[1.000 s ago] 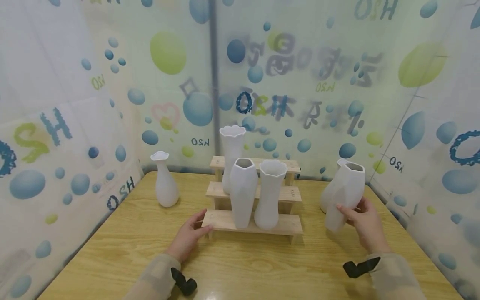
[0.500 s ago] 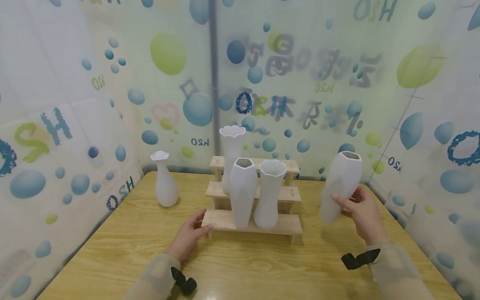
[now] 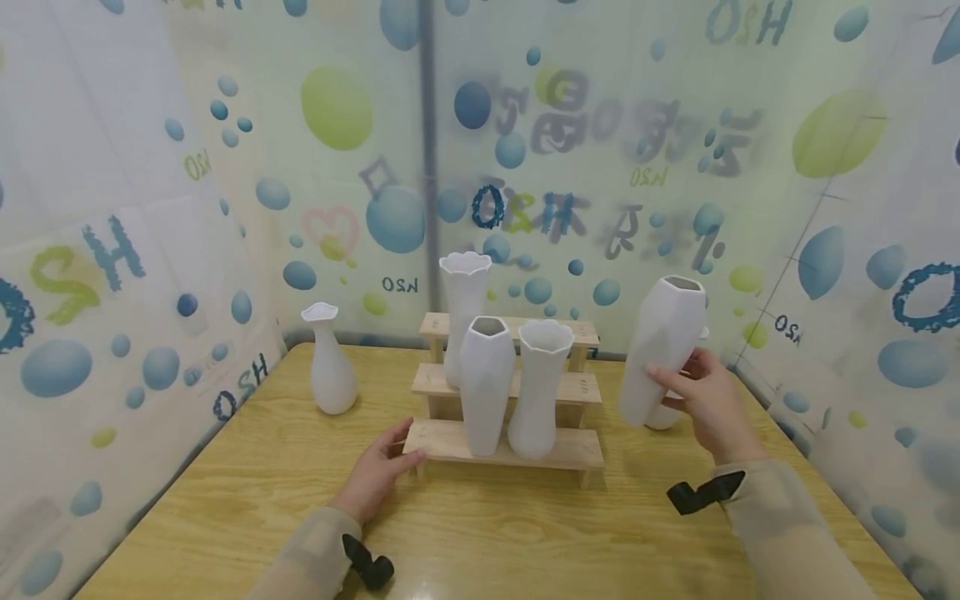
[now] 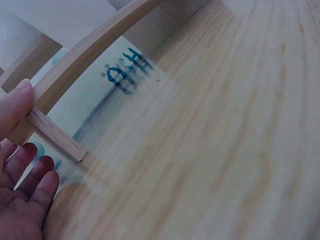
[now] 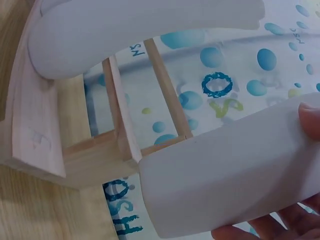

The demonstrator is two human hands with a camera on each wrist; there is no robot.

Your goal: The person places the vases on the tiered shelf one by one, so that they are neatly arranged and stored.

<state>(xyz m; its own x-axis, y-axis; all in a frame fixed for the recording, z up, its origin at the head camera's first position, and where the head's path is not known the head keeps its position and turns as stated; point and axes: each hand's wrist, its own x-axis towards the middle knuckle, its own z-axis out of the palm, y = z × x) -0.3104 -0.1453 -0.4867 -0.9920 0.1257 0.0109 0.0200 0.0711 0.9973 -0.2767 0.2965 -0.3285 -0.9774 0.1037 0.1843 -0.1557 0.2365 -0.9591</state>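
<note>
My right hand [image 3: 716,408] grips a white faceted vase [image 3: 663,350], thumb on one side and fingers on the other. The vase leans, mouth up and to the right, off the table beside the stand. In the right wrist view its base [image 5: 170,200] appears close to the stand's middle step. My left hand [image 3: 378,468] holds the left end of the bottom step of a three-step wooden stand [image 3: 442,437]; its thumb [image 4: 20,97] lies against the step's edge. A faceted vase [image 3: 487,383] and a scalloped-rim vase [image 3: 542,392] stand on the bottom step. A tall frilled vase [image 3: 465,308] stands behind them.
A narrow-necked white vase [image 3: 333,375] stands on the wooden table [image 3: 495,533] at the left. Another white vase [image 3: 665,417] is mostly hidden behind the held one. Patterned curtains [image 3: 600,250] hang along the back and both sides.
My right hand has raised the faceted vase and carried it left toward the stand, still tilted. The vase behind it shows differently. My left hand and the stand have stayed put.
</note>
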